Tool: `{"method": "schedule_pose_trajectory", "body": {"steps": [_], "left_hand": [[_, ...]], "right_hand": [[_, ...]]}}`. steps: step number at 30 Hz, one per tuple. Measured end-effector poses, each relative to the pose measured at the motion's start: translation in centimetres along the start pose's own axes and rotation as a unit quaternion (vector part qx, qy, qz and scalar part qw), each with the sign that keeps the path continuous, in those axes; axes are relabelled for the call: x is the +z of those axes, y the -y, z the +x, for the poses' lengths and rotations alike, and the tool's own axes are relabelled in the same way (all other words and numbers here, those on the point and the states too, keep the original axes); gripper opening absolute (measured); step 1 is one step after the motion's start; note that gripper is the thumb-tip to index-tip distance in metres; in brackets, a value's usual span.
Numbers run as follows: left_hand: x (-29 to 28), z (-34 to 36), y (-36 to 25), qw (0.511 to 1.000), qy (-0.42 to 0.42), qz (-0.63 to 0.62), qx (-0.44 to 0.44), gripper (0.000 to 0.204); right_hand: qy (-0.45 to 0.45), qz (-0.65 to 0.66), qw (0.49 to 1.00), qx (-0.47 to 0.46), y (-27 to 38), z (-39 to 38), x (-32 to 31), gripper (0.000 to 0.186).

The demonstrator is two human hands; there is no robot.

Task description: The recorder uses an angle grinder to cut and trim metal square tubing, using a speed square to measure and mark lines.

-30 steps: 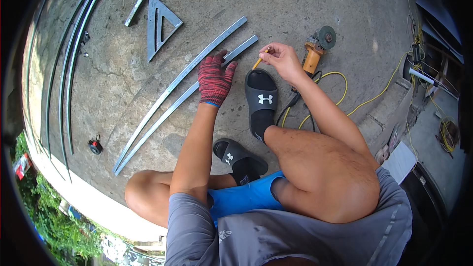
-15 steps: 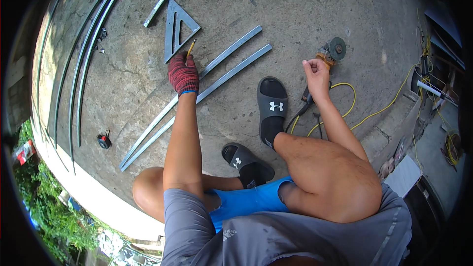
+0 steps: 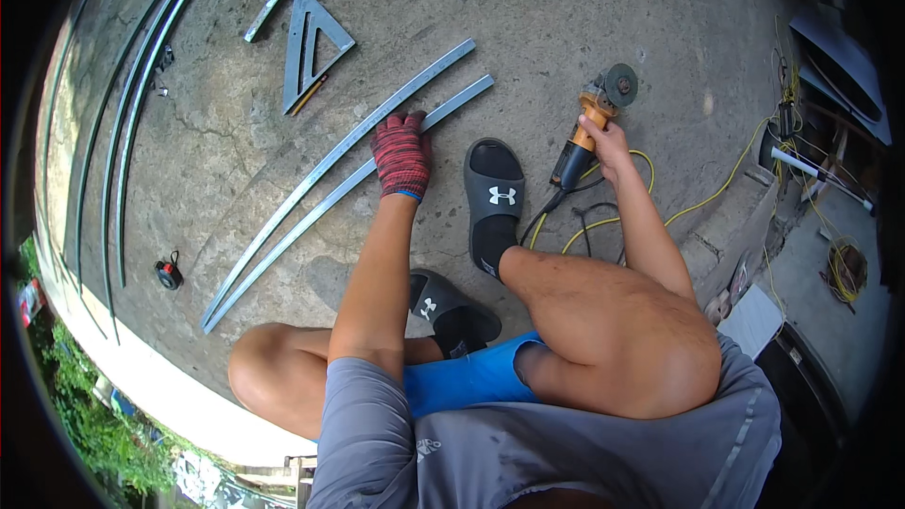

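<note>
Our left hand [image 3: 402,156], inside a red-and-black knit glove, lies over the nearer metal tube [image 3: 462,100], its fingers bent across it; we cannot tell whether they close on it. Our bare right hand [image 3: 608,143] is wrapped around the orange body of an angle grinder [image 3: 572,162], thumb along the left side, with the disc at the far end. The grinder is well to the right of our gloved hand; whether it rests on the concrete floor [image 3: 566,0] or is slightly lifted, we cannot tell. A farther metal tube [image 3: 426,75] runs beside the nearer one. Far to the left of the glove lies a triangular speed square [image 3: 297,47], with a yellow pencil [image 3: 309,95] along its near right edge. A tape measure [image 3: 169,274] sits to the left. Our feet are in dark slide sandals [image 3: 494,190], one of them between our two hands and nearer to us.
</note>
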State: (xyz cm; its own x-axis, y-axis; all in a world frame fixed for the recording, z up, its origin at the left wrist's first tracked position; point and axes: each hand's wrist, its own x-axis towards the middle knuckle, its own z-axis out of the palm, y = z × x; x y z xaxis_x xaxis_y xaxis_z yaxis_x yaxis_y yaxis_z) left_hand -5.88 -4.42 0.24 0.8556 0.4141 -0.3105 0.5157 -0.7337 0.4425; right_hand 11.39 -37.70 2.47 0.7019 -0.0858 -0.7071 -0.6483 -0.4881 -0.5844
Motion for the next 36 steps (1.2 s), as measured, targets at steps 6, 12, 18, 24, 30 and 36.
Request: {"method": "schedule_pose_trajectory", "body": {"steps": [6, 12, 18, 24, 30, 36], "left_hand": [[-1.8, -0.1, -4.0, 0.992, -0.084, -0.082, -0.034, 0.047], [-1.7, -2.3, -13.3, 0.889, 0.200, -0.412, 0.025, 0.085], [-3.2, -2.2, -17.1, 0.863, 0.257, -0.434, -0.017, 0.075], [-2.4, -2.4, -16.6, 0.697, 0.371, -0.612, 0.040, 0.078], [-1.6, -4.9, -20.3, 0.817, 0.185, -0.547, -0.005, 0.091], [-0.2, -4.6, -21.1, 0.819, 0.190, -0.537, -0.062, 0.096]], "right_hand": [[0.029, 0.127, 0.991, 0.034, 2.7, -1.6, 1.0, 0.041], [0.077, 0.167, 0.976, -0.119, 8.6, -6.0, 4.9, 0.036], [0.206, 0.173, 0.950, -0.158, 14.1, -7.8, 4.7, 0.044], [0.343, 0.199, 0.915, -0.066, 15.6, -7.7, 4.1, 0.043], [0.280, 0.024, 0.948, -0.151, 16.7, -8.2, 4.2, 0.039], [0.233, -0.025, 0.968, -0.094, 17.7, -8.6, 5.2, 0.036]]}}
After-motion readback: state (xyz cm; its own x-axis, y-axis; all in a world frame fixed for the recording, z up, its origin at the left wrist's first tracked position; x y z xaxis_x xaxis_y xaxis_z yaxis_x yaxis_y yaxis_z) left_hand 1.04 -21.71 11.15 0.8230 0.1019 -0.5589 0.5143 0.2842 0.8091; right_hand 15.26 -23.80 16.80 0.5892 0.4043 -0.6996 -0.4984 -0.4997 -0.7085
